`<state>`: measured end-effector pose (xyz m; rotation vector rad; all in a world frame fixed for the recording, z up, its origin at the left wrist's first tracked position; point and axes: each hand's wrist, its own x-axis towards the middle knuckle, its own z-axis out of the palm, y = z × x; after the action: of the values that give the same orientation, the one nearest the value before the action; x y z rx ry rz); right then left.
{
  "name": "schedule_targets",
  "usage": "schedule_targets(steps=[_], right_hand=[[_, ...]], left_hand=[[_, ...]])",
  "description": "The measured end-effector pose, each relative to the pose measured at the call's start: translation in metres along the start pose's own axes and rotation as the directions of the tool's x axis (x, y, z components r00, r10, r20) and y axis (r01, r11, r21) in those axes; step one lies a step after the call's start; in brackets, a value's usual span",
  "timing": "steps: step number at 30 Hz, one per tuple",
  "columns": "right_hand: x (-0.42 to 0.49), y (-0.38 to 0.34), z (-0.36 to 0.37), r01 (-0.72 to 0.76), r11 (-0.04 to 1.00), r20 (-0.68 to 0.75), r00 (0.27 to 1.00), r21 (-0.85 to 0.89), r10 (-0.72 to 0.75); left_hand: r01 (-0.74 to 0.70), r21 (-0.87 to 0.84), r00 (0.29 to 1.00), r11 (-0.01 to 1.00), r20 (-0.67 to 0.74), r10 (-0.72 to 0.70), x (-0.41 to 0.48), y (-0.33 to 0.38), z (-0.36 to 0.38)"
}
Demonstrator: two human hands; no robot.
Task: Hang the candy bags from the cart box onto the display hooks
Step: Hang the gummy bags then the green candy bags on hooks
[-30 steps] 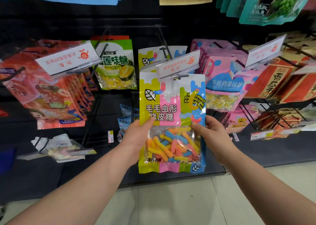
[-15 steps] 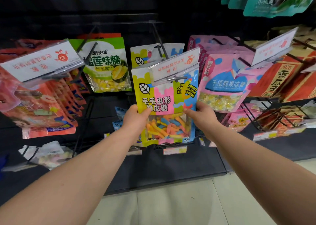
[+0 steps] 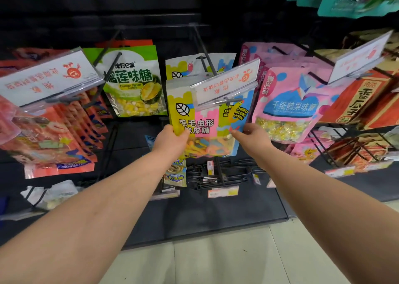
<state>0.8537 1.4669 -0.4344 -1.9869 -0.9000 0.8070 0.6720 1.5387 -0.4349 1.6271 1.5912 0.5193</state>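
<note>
I hold a colourful gummy-worm candy bag (image 3: 203, 121) up against the middle display hook (image 3: 201, 46). My left hand (image 3: 172, 140) grips its left edge and my right hand (image 3: 251, 136) pinches its right edge. The bag's top sits behind the hook's white price tag (image 3: 225, 81), so I cannot tell whether its hole is on the hook. Another bag of the same kind (image 3: 196, 66) hangs further back on that hook. The cart box is out of view.
A green durian candy bag (image 3: 133, 82) hangs to the left, and red bags (image 3: 49, 136) further left. Pink candy bags (image 3: 289, 104) hang to the right, with orange packs (image 3: 362, 100) beyond. Bare wire hooks (image 3: 218, 173) stick out below. Pale floor tiles (image 3: 216, 260) lie underneath.
Both hands have lifted the bag up and pushed it toward the shelf. Its top has gone from just under the price tag to behind it.
</note>
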Motion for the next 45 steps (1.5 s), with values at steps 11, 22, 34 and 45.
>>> schedule_targets(steps=[11, 22, 34, 45], right_hand=[[-0.062, -0.01, -0.009, 0.16, 0.609, -0.016, 0.962, -0.777, -0.274], [-0.117, -0.056, 0.039, 0.494, 0.315, 0.407, 0.862, -0.811, -0.302], [-0.213, -0.136, 0.153, 0.699, 0.166, 0.61, 0.697, -0.696, -0.377], [-0.403, -0.214, 0.337, 0.881, 0.014, 0.782, 0.428, -0.474, -0.454]], left_hand=[[-0.197, 0.721, 0.98, 0.665, 0.148, 0.13, -0.05, -0.013, -0.037], [-0.195, 0.833, 0.98, 0.518, 0.149, 0.13, -0.115, -0.043, -0.109], [0.072, 0.776, 0.996, 0.627, -0.087, -0.007, -0.2, -0.151, -0.253], [0.391, 0.673, 0.918, 0.628, -0.334, -0.213, -0.341, -0.318, -0.423]])
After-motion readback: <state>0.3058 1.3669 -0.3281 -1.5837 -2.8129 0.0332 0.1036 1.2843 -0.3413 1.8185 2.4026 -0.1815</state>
